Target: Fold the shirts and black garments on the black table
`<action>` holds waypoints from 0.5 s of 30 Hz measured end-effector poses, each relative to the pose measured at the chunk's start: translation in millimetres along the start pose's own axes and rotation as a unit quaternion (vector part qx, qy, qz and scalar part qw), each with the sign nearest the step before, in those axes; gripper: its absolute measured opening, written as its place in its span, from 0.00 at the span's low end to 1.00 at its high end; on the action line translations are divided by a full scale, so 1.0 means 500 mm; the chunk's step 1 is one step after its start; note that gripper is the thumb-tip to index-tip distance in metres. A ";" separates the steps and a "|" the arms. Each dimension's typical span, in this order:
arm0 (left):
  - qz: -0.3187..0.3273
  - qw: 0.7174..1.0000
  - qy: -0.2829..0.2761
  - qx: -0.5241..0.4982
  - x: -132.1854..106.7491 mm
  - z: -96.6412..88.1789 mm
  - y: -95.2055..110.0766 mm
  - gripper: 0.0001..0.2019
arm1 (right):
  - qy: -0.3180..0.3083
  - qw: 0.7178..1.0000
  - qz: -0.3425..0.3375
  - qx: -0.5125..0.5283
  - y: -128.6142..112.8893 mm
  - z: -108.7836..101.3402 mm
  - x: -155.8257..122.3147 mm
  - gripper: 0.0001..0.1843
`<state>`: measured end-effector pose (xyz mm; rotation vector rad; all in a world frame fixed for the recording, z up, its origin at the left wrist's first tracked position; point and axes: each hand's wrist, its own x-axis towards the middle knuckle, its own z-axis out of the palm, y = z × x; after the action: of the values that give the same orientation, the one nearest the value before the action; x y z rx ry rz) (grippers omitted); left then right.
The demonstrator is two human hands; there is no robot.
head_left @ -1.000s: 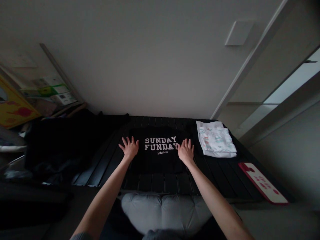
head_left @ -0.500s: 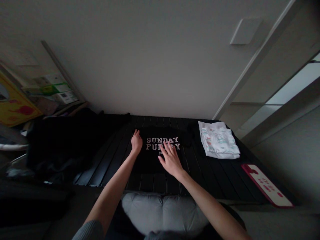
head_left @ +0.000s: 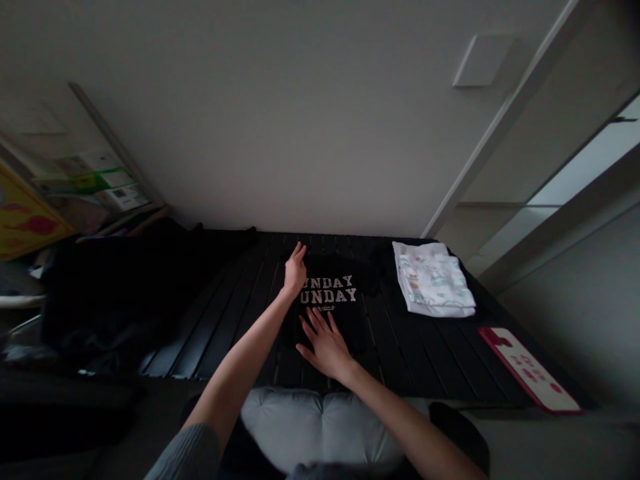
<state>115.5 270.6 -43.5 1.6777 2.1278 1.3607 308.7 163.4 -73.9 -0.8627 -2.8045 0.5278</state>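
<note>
A black T-shirt (head_left: 345, 327) with white "SUNDAY FUNDAY" lettering lies on the black slatted table (head_left: 415, 353) in front of me. My left hand (head_left: 296, 270) rests on its left side with the fingers stretched away from me, covering the first letters. Lower down, my right hand (head_left: 326, 348) lies flat on the cloth beneath the lettering, fingers spread. Neither hand grips anything I can see. The shirt's outline blends into the dark tabletop, so its exact edges are hard to tell.
Folded white clothes (head_left: 435, 280) sit on dark cloth at the right. A red-edged phone (head_left: 531, 370) lies near the table's right front. Dark cloth (head_left: 120, 287) is heaped at the left. A grey cushion (head_left: 320, 423) is on my lap. Behind the table stands a wall (head_left: 310, 133).
My left hand has moved right, onto the shirt's lettering. My right hand has slid down and left, off the lettering to just below it. The view has shifted slightly.
</note>
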 end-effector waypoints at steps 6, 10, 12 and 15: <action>0.052 0.976 -0.196 0.075 -0.009 0.111 0.044 0.33 | -0.003 1.000 0.009 0.010 -0.005 -0.006 -0.007 0.35; 0.007 0.948 -0.271 0.167 -0.043 0.157 0.040 0.30 | -0.012 1.000 0.006 0.012 0.000 -0.005 -0.007 0.35; 0.004 0.946 -0.270 0.177 -0.056 0.163 0.039 0.31 | -0.010 1.000 0.004 0.013 0.002 -0.003 -0.007 0.35; -0.006 0.946 -0.256 0.198 -0.069 0.147 0.046 0.34 | 0.000 1.000 0.004 0.011 0.003 0.000 -0.008 0.34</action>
<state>187.4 283.5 -85.8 1.8777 2.1601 0.4192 312.7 162.4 -74.6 -0.8700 -2.7911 0.5591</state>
